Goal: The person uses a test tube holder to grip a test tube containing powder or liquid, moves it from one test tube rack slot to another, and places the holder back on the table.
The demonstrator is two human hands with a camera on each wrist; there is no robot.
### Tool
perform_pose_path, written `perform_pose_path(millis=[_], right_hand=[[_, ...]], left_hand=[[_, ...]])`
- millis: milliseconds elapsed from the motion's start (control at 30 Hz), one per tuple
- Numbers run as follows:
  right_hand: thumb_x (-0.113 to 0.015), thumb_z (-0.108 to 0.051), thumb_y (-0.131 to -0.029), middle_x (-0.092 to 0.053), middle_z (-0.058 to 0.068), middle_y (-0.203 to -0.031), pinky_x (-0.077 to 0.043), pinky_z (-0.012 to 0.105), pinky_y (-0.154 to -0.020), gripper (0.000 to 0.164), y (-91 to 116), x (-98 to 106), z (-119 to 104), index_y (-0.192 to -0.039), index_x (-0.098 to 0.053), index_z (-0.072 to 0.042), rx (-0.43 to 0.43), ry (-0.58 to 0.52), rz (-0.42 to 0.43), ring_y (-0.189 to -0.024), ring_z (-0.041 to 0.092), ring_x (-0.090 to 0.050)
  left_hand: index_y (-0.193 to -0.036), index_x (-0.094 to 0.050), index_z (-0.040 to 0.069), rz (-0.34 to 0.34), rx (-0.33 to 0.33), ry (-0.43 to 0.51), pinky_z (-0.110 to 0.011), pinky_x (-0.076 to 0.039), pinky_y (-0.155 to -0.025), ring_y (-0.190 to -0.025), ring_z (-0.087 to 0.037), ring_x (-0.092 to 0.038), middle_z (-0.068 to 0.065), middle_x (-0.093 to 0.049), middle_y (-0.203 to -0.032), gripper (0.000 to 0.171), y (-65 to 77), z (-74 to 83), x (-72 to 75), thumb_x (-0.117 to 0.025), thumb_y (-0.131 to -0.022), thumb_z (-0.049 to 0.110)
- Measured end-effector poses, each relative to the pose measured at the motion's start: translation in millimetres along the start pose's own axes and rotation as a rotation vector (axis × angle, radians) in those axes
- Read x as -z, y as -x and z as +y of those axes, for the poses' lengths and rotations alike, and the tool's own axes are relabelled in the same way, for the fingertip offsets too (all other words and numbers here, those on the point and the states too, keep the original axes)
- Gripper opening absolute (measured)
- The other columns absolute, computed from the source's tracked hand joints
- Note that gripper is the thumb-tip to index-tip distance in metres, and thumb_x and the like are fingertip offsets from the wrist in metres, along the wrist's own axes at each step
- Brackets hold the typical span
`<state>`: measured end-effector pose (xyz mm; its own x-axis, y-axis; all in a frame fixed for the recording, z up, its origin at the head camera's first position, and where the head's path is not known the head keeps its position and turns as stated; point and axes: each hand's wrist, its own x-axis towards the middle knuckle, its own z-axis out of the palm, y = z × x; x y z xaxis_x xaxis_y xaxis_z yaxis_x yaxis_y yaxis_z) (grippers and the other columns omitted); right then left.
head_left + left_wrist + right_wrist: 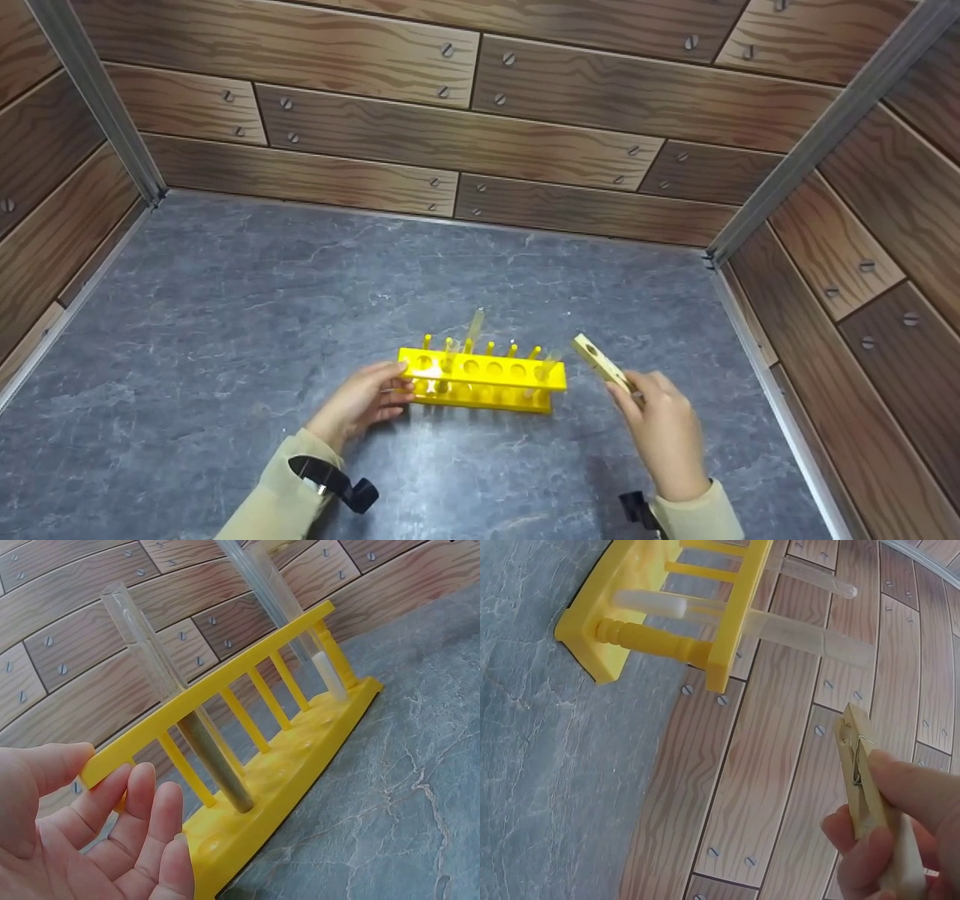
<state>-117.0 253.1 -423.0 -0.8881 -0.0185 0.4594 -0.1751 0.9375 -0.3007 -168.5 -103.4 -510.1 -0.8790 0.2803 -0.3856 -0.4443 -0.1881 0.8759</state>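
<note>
A yellow test tube rack (pixel 484 369) stands on the grey surface, a row of pegs along its back. My left hand (pixel 360 401) pinches the left end of its top bar between thumb and index finger. In the left wrist view, a glass test tube (pixel 214 761) with dark contents leans in the rack near that hand. At the far end, another tube (pixel 810 640) holds something white at its bottom. A clear tube (pixel 477 322) rises from the pegs behind. To the rack's right, my right hand (pixel 664 424) grips a wooden test tube clamp (pixel 596 358), apart from the tubes.
Wood-patterned panels (pixel 360 112) wall the back and both sides, with metal strips (pixel 802 127) at the corners. Marbled grey surface (pixel 262 285) surrounds the rack. Black straps (pixel 330 480) circle the wrists.
</note>
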Motion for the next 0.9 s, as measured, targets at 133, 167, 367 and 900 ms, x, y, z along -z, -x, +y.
perform_pose_path(millis=[133, 167, 367, 900], right_hand=[[-0.075, -0.020, -0.079, -0.057, 0.005, -0.072, -0.047, 0.031, -0.048, 0.026, 0, 0, -1, -0.094, -0.070, 0.001, 0.009, -0.018, 0.010, -0.057, 0.016, -0.057], [-0.075, -0.020, -0.079, -0.058, 0.005, -0.073, -0.047, 0.032, -0.048, 0.025, -1, 0, -1, -0.094, -0.070, 0.000, 0.008, -0.022, 0.011, -0.057, 0.016, -0.057], [-0.075, -0.021, -0.079, -0.057, 0.005, -0.072, -0.046, 0.032, -0.048, 0.025, -1, 2, -5, -0.092, -0.070, -0.001, 0.015, -0.011, 0.009, -0.056, 0.016, -0.055], [-0.073, -0.023, -0.080, -0.054, 0.003, -0.071, -0.043, 0.026, -0.044, 0.024, -4, 0, -18, -0.093, -0.070, -0.002, 0.021, -0.029, -0.035, -0.053, 0.011, -0.050]], left_hand=[[-0.101, -0.055, 0.008, 0.009, 0.006, 0.021, -0.033, -0.050, -0.075, -0.090, -0.023, -0.062, -0.006, -0.060, -0.092, 0.023, 0.5, 0.0, -0.3, -0.054, -0.093, 0.030], [-0.101, -0.055, 0.009, 0.011, 0.006, 0.024, -0.032, -0.050, -0.075, -0.090, -0.023, -0.062, -0.005, -0.060, -0.091, 0.023, 0.6, 0.2, -0.5, -0.054, -0.093, 0.030], [-0.100, -0.055, 0.008, 0.013, 0.004, 0.020, -0.032, -0.050, -0.074, -0.090, -0.024, -0.061, -0.005, -0.060, -0.091, 0.022, 1.0, 1.1, -1.6, -0.054, -0.093, 0.030], [-0.098, -0.058, 0.009, 0.009, 0.003, 0.011, -0.035, -0.050, -0.078, -0.091, -0.024, -0.061, -0.008, -0.060, -0.094, 0.022, 1.3, 0.3, -0.3, -0.053, -0.093, 0.030]])
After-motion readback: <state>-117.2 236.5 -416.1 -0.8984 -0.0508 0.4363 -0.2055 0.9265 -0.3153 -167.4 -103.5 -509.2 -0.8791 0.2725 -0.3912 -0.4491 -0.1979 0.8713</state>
